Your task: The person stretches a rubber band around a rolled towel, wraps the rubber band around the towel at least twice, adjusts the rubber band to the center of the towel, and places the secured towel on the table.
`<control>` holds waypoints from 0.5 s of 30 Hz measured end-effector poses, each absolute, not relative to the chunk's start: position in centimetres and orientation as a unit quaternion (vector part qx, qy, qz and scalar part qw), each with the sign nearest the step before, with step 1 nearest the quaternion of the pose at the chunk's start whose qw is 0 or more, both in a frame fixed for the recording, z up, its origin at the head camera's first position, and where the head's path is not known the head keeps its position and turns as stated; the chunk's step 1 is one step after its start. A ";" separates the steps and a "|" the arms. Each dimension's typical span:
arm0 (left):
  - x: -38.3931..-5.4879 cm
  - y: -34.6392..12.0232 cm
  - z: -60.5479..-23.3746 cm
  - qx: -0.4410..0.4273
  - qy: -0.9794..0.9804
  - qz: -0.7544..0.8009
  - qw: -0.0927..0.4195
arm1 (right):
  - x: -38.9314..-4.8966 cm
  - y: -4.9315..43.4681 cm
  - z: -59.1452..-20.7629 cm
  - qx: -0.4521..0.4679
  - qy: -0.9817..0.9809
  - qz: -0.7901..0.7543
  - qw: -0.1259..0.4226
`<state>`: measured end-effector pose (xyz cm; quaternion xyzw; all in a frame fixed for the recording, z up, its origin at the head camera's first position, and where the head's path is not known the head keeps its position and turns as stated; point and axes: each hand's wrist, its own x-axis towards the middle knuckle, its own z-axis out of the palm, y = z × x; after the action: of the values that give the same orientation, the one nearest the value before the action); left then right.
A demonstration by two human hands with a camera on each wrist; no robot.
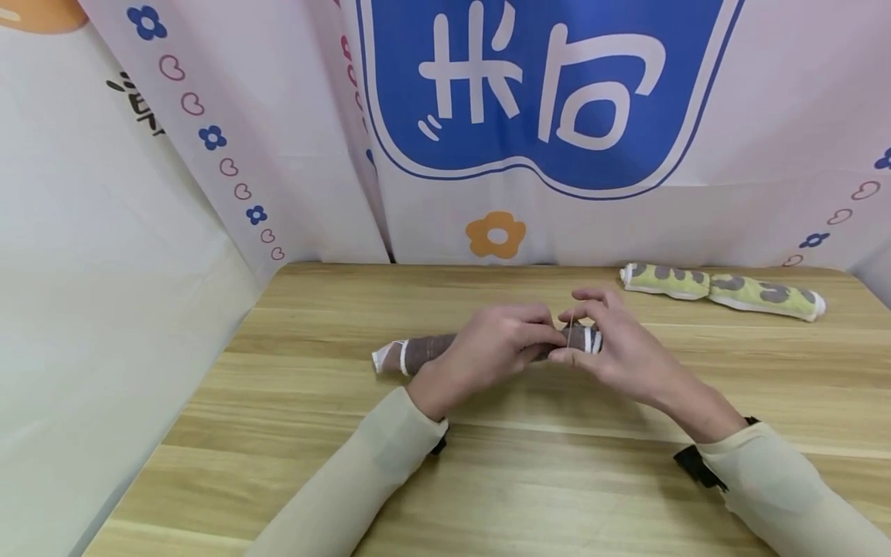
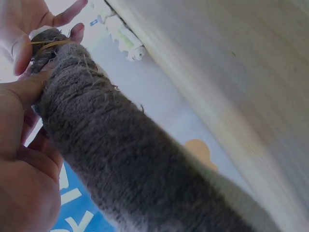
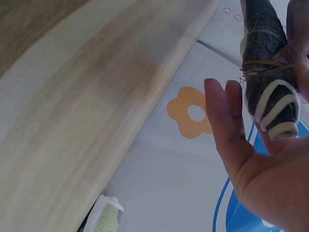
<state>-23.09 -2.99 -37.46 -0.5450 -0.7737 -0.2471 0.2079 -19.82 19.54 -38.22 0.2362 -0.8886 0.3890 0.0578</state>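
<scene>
A rolled grey-brown towel with white stripes near its ends lies across the table in front of me. My left hand grips the roll right of its middle, thumb and fingers closed about it. Near the right end, my right hand holds a thin tan rubber band, stretched between finger and thumb. In the right wrist view the band crosses the roll just behind the striped end, and two of that hand's fingers point outward. The left wrist view shows the fuzzy towel up close.
A second roll, a yellow-green towel with grey spots, lies at the back right, narrowed at its middle. The wooden table ends at a white printed cloth backdrop. A black strap shows at my right cuff.
</scene>
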 end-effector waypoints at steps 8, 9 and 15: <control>-23.1 -2.7 -37.9 -0.544 -0.764 -0.286 0.196 | -19.7 19.9 -38.2 0.242 -0.906 0.341 0.062; -23.2 -2.7 -37.9 -0.544 -0.764 -0.288 0.196 | -19.7 19.9 -38.1 0.242 -0.908 0.337 0.061; -23.4 -2.7 -38.2 -0.560 -0.758 -0.260 0.211 | -19.6 19.8 -37.9 0.249 -0.915 0.309 0.074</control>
<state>-23.41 -2.68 -38.19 -0.5605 -0.7575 -0.2600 0.2109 -19.57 19.82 -37.92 0.2494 -0.9146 0.3095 0.0743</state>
